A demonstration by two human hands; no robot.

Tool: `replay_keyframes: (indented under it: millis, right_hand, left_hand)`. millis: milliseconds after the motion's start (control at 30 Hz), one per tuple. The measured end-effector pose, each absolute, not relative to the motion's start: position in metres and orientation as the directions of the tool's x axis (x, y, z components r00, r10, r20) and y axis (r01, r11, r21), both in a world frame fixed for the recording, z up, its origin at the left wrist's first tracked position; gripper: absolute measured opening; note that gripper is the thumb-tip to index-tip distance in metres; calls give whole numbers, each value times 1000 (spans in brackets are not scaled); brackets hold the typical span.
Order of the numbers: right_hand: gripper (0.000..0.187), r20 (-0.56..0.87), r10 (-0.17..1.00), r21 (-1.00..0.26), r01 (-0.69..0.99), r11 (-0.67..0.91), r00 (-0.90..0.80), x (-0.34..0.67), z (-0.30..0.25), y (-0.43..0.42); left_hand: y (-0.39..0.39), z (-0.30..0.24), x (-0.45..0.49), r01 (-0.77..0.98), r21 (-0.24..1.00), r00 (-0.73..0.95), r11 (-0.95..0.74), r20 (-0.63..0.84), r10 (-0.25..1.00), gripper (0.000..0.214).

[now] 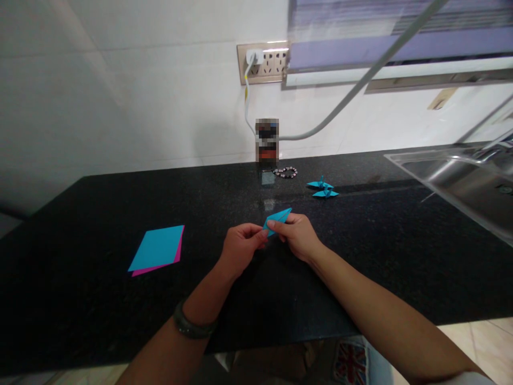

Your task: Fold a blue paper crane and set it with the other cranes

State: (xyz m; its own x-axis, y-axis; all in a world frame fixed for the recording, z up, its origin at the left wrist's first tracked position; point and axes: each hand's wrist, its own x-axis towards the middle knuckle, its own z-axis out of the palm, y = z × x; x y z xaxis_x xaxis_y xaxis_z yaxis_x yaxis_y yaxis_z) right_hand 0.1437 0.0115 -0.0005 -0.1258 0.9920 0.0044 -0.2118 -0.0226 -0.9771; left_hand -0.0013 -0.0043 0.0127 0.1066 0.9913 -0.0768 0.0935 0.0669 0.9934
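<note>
Paper (281, 215), blue and folded into a slim, pointed shape, sits between my two hands over the middle of the dark counter (100, 208); its long axis runs aslant, from a near left end to a sharp tip at the far right. My right hand (300, 234) has the fuller hold, thumb pressed flat on the upper face and fingers tucked behind, closed with only the paper's thickness between; my left hand (242, 247) is nearer the other end, thumb and forefinger drawn together at the near left corner in a small pinch, though part of that contact is hidden. I judge that the slant is what counts: the right hand steadies the body from the right side, the far tip stands free beyond its thumb, and the left is the closer one to the lower corner; whether the paper touches the counter I cannot tell. Two blue paper birds (326, 193) stand beyond, far right of my grip; a blue sheet (158, 247) lies over a pink sheet (178, 252), well to the left.
</note>
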Motion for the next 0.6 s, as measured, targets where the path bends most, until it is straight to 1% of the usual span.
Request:
replay_keyframes:
  millis: [100, 267, 467, 600]
  right_hand:
    - [22, -26, 993, -966, -254, -54, -112, 144, 2, 13]
    - [30, -13, 1000, -953, -302, -17, -15, 148, 6, 16]
    - [17, -39, 998, -927, -375, -14, 58, 150, 8, 18]
    - [21, -54, 997, -902, -432, -22, 62, 151, 8, 19]
  left_hand:
    - [-4, 13, -2, 106, 994, 104, 42, -53, 993, 21]
    - [-4, 14, -2, 106, 993, 111, 43, -55, 992, 20]
    - [-5, 17, -1, 116, 992, 120, 44, -58, 991, 19]
    - [-6, 19, 0, 117, 992, 116, 57, -70, 991, 19]
